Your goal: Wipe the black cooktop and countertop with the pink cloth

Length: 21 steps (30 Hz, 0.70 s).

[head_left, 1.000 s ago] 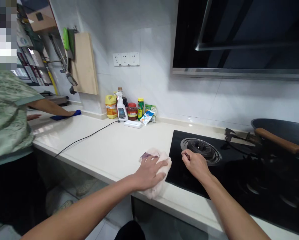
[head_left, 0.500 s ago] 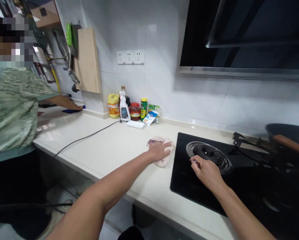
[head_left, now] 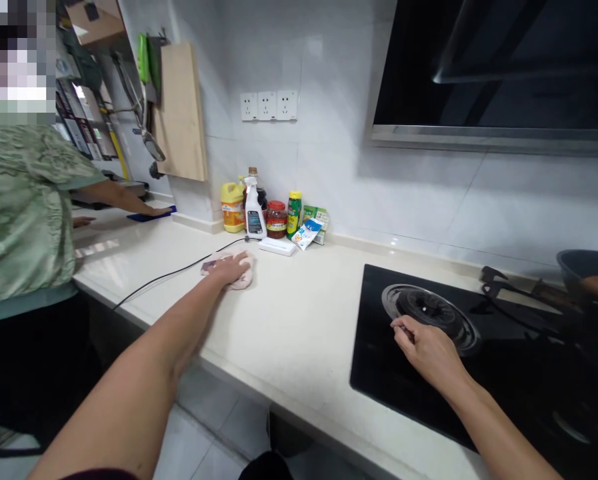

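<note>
My left hand (head_left: 229,268) presses down on a pale pink cloth (head_left: 245,277) with a purple patch, on the white countertop (head_left: 299,313). The cloth lies next to a thin black cable (head_left: 171,273), in front of the bottles. Over the near edge of the gas burner (head_left: 431,313) on the black glass hob (head_left: 379,360), my right hand (head_left: 423,343) is closed in a pinch. Whatever is between its fingers, if anything, is too small to make out.
Along the wall stand a yellow jug (head_left: 233,210), a white spray bottle (head_left: 255,213), a red-lidded jar (head_left: 277,220) and a green bottle (head_left: 294,215). A wok (head_left: 586,270) sits at right, under the range hood (head_left: 499,73). At left, another person (head_left: 23,207) reaches across the counter to a blue cloth (head_left: 149,215).
My left hand has slid the cloth leftward across the countertop, from beside the hob to near the cable. My right hand stays over the burner. The view has shifted slightly.
</note>
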Tool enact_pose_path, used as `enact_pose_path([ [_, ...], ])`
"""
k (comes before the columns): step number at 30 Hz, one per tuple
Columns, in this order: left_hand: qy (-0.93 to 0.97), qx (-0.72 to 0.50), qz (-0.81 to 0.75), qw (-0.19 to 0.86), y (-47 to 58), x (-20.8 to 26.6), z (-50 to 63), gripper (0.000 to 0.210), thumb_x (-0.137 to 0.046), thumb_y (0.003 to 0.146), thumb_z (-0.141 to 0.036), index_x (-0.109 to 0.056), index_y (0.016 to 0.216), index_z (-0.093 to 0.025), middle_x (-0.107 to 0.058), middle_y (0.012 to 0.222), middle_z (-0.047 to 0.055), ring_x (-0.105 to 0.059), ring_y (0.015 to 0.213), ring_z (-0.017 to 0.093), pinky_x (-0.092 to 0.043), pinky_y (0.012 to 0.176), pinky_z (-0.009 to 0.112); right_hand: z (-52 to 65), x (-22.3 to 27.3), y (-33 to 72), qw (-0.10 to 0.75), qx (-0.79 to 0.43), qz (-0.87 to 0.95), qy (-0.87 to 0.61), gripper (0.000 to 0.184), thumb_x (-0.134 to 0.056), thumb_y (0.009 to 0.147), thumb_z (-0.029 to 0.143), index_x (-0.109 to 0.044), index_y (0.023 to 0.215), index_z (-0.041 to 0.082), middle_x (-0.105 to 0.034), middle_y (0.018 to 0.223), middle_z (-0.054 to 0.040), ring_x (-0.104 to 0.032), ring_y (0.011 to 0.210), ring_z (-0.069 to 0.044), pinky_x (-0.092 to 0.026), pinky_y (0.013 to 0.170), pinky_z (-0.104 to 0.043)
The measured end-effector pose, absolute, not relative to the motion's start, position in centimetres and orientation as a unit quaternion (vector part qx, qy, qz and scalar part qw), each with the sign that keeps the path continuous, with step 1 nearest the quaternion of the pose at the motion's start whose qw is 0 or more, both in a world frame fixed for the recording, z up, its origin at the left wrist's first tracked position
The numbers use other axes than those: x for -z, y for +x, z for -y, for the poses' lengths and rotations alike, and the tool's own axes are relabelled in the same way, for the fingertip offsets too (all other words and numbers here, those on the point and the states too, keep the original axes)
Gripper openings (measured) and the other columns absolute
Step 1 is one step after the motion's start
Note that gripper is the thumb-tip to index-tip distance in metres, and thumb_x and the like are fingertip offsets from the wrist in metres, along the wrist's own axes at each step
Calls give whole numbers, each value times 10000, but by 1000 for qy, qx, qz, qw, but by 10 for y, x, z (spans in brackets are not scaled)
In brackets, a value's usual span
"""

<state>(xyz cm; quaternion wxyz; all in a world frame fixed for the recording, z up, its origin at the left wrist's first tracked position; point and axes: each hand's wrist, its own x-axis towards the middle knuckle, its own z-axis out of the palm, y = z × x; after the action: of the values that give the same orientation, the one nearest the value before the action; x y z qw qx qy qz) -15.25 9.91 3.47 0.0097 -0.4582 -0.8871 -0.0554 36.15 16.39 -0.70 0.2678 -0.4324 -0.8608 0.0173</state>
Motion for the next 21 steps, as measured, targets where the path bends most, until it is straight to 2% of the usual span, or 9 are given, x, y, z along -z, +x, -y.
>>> enact_pose_path([
  [3,-425,63,903,5,-164,-29,-77,654,-338,962,-563,-353,1579,-346,-461,1582,140,-447,1392,457,-363,1064,669,-163,5,362,259,-19,863,-434,254,-476,946,345,-720,981,282,-723,735,14,-666,665,-185,-373,601,-276],
  [9,-420,72,905,3,-150,-20,-48,622,-339,965,-534,-335,1573,-405,-437,1602,99,-389,1438,458,-330,1094,670,-154,0,353,251,-31,872,-419,269,-466,948,342,-721,977,260,-707,720,1,-649,666,-189,-352,604,-286],
  [13,-420,81,904,10,-123,-28,-48,554,-417,1001,-496,-430,1532,-339,-482,1553,144,-439,1396,456,-380,1061,683,-151,-2,346,258,-28,881,-395,279,-453,953,330,-719,975,249,-694,702,-2,-631,648,-186,-343,619,-295],
  [16,-463,95,881,16,-77,-30,-62,485,-615,976,-431,-545,1403,-210,-557,1434,124,-588,1240,299,-504,1024,550,-152,-3,345,263,-24,878,-399,274,-455,953,326,-718,977,252,-704,722,-3,-643,676,-187,-354,632,-290],
  [18,-515,106,850,15,-33,-26,-76,425,-642,970,-390,-584,1337,-186,-602,1359,110,-631,1159,262,-551,965,497,-155,-2,348,261,-25,875,-407,267,-462,950,324,-718,981,258,-710,737,-2,-651,696,-187,-362,640,-285],
  [20,-570,114,814,7,18,-20,-89,451,-640,968,-405,-572,1360,-193,-578,1400,115,-606,1207,279,-524,1004,526,-158,1,351,257,-31,873,-414,264,-466,947,325,-719,987,260,-712,743,-2,-654,704,-188,-366,641,-282],
  [21,-597,117,794,1,43,-16,-93,488,-610,976,-441,-549,1406,-220,-541,1460,109,-551,1289,319,-461,1068,571,-160,3,353,253,-35,872,-417,264,-468,945,327,-719,988,260,-713,745,-3,-653,704,-188,-368,641,-281],
])
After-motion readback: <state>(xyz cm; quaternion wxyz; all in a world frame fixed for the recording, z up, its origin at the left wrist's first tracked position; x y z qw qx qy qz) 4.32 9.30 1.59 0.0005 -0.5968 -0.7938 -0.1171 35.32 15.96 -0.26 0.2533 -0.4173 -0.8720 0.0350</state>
